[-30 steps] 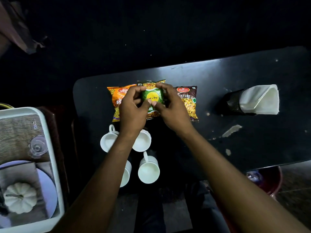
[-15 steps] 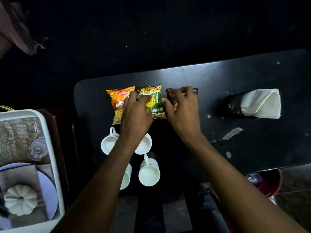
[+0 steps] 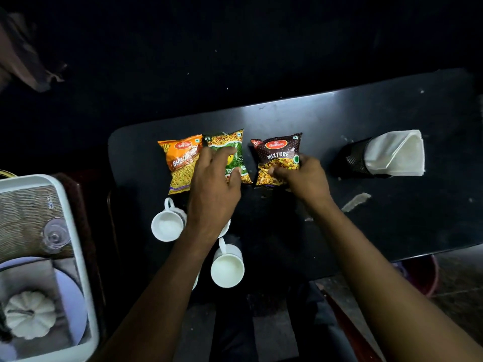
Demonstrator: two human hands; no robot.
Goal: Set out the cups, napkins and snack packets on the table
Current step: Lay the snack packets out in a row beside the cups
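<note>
Three snack packets lie in a row on the black table: an orange one, a green one and a brown "Mixture" one. My left hand rests fingers-down on the green packet. My right hand grips the brown packet's lower right corner. Below the packets stand white cups: one at the left, one nearer me, others partly hidden under my left arm. White napkins sit in a black mesh holder at the right.
A white tray at the left holds a woven mat, a clear glass, a plate and a small white pumpkin. Scuff marks dot the table's right half. A red bucket sits below the table's near edge.
The stacked packets have been spread into a row. My right hand slid the brown packet to the right, apart from the green one; my left hand stays on the green packet.
</note>
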